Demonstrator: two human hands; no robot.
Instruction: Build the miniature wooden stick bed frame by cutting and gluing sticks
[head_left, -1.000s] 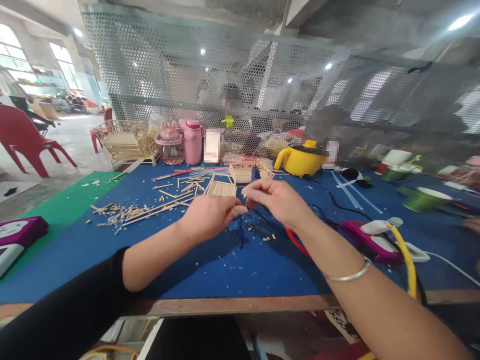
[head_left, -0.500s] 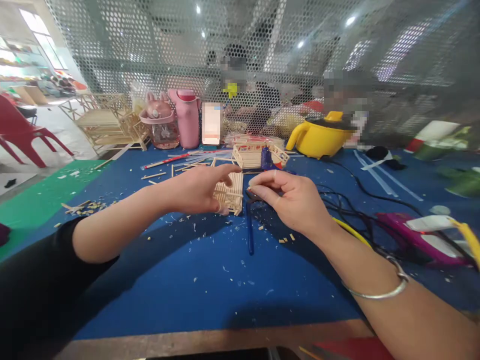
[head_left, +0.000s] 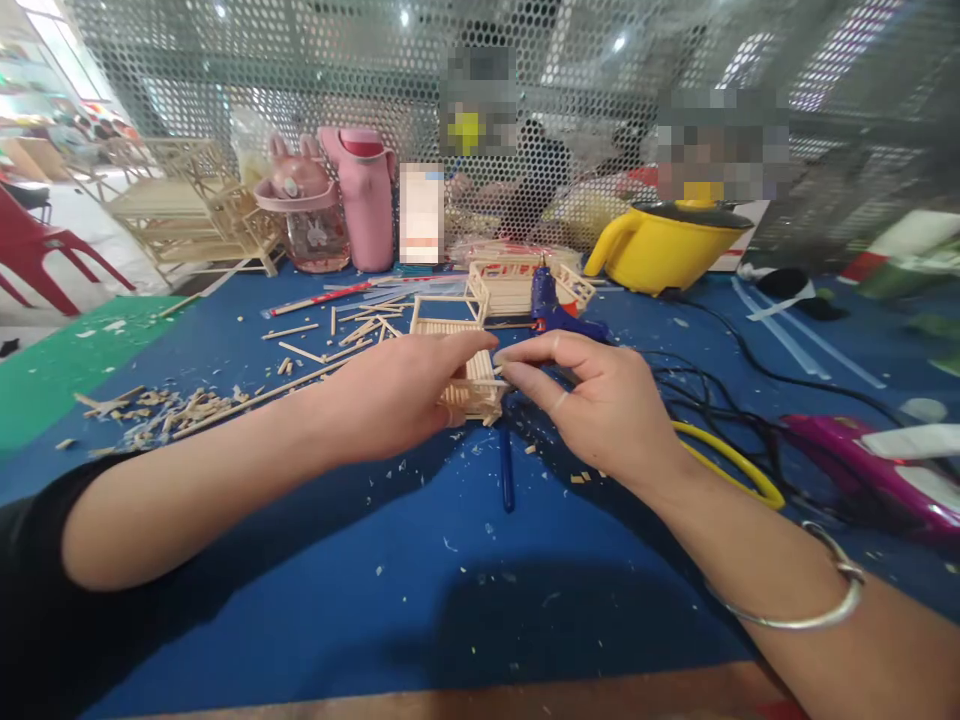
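Observation:
My left hand [head_left: 394, 390] is closed around the left side of a small wooden-stick model [head_left: 480, 398]. The model has a slatted top and lies on the blue table mat; the hand covers much of it. My right hand [head_left: 600, 400] pinches a short wooden stick piece [head_left: 499, 371] at the model's right edge, mostly hidden by the fingertips. Below the model, a blue tool handle [head_left: 508, 470] points toward me, its far end hidden. A blue glue gun [head_left: 546, 300] stands upright behind my right hand. Beside it is another stick model [head_left: 510, 295].
Loose sticks [head_left: 367, 328] and offcuts [head_left: 180, 412] lie on the left. At the back stand a pink bottle [head_left: 367, 200], a clear pink-lidded bottle [head_left: 307, 235], a phone [head_left: 421, 215] and a yellow pot [head_left: 667, 250]. Black cables [head_left: 705, 390] run along the right.
My left hand has lowered from hovering over the model and closed on it. My right hand keeps its pinch, now at the model's edge. The camera view has shifted slightly.

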